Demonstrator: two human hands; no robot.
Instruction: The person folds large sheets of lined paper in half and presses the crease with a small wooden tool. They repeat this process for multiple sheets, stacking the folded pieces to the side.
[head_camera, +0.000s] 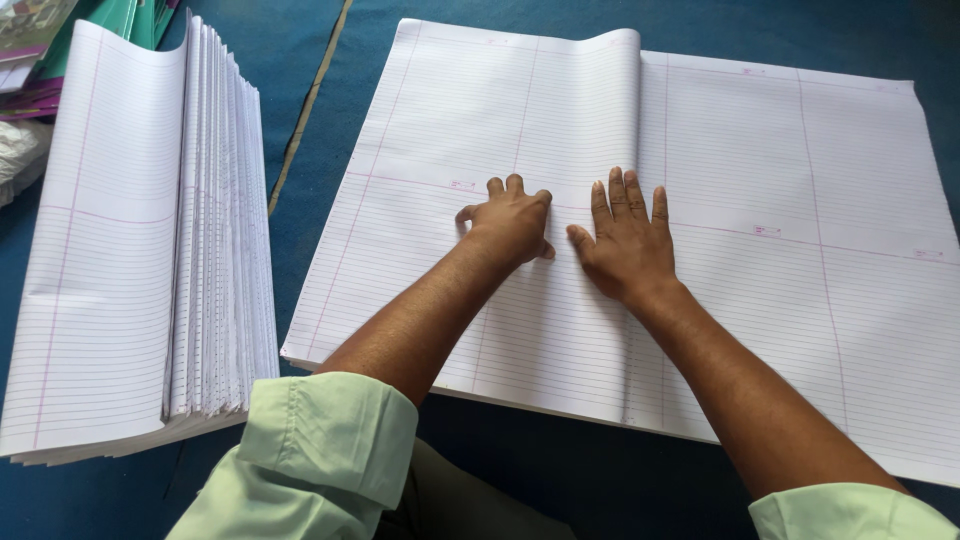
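In the head view, your left hand (510, 222) is half-curled, knuckles pressing on the big ruled sheet (480, 130), and your right hand (628, 240) lies flat and open just beside it, gripping nothing. The sheet's folded edge (638, 100) runs straight away from you, right above your right fingertips, so that hand sits nearer, while the folded stack (140, 240) lies well apart at your left on the blue floor (300, 60)
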